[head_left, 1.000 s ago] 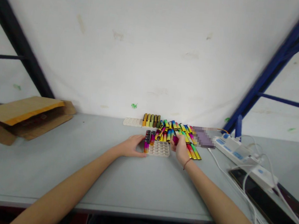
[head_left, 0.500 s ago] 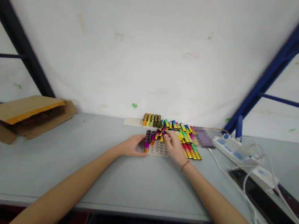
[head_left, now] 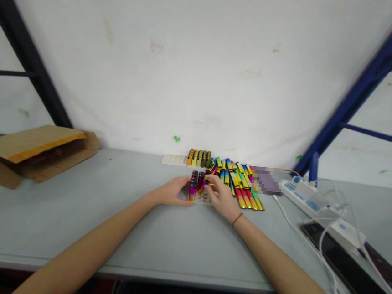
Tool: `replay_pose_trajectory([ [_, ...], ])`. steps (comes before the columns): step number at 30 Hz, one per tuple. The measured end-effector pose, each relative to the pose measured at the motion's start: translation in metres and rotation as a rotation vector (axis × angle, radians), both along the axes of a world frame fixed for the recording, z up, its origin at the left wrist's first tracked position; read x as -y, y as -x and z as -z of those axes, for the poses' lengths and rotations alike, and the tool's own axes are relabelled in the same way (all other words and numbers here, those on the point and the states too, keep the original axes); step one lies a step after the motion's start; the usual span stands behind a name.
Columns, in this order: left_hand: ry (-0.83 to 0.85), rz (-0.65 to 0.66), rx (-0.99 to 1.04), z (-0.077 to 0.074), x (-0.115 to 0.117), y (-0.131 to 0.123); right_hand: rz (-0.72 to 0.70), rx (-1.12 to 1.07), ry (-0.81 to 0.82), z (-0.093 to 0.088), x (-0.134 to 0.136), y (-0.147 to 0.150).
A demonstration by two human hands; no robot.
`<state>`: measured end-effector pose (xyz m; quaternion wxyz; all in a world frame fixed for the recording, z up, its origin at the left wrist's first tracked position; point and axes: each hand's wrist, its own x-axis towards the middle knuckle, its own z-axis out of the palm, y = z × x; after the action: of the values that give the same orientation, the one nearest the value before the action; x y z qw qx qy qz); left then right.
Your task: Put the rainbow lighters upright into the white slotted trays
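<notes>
My left hand (head_left: 174, 192) curves around the left end of a white holed tray (head_left: 199, 199), thumb at its front corner and fingers behind. A row of small shiny purple-and-orange tubes (head_left: 192, 191) with dark tops stands upright along the tray's left side. Beside that row stands another such tube (head_left: 200, 180). My right hand (head_left: 219, 195) is over the tray, its thumb and fingertips closed on a purple tube (head_left: 206, 182) close to the standing ones. The fingers partly hide this tube, and I cannot tell whether it sits in a hole.
Many colourful metallic tubes (head_left: 246, 199) lie in a pile to the right. Behind stands a second tray (head_left: 174, 159) with yellow to dark tubes (head_left: 199, 158). An open cardboard box (head_left: 44, 152) is at left; a power strip (head_left: 315, 198), cables and a phone (head_left: 346, 265) are at right.
My right hand has moved left with the purple tube, from the tray's right side towards the standing tubes. My left hand has stayed in place.
</notes>
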<state>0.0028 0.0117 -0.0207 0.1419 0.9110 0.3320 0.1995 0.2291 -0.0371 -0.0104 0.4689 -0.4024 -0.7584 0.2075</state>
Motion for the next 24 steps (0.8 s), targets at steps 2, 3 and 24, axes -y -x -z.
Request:
replay_pose_trajectory([
  [2,-0.001,0.003,-0.005,0.0,0.0,0.0,-0.007,0.081,-0.093,0.001,0.0,0.003],
  [3,-0.001,0.001,-0.007,0.0,0.0,0.0,-0.006,0.13,-0.142,0.001,0.0,0.004],
  [24,0.009,-0.014,-0.036,-0.004,0.003,0.0,0.916,0.986,0.255,-0.014,-0.087,-0.202],
])
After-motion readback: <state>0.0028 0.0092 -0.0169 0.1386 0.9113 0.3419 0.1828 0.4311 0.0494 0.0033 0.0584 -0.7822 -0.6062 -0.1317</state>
